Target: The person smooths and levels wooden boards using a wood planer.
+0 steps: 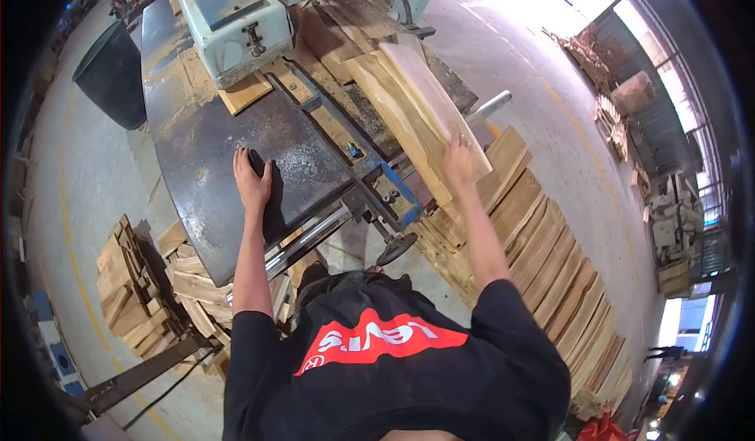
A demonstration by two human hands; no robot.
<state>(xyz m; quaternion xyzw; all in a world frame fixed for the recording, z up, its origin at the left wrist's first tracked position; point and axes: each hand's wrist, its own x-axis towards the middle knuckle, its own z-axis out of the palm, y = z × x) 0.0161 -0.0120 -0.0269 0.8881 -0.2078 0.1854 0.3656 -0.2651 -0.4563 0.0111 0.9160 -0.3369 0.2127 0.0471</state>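
My left hand (252, 180) lies on the dark metal machine table (212, 138) with its fingers apart and nothing in it. On the right, my right hand (461, 162) is on the near end of a pale wooden board (429, 87), its fingers curled at the surface; whether they grip the board is hard to make out. That board lies over another yellowish board (393, 107), beside the machine's blue-edged fence rail (334, 126). A short wood piece (245, 92) sticks out from under the machine's pale green housing (236, 36).
A long row of stacked boards (562, 272) stands to my right. Wood offcuts (134, 299) are piled at the lower left. A dark bin (112, 75) is left of the table. A handwheel (398, 249) juts out in front of my body.
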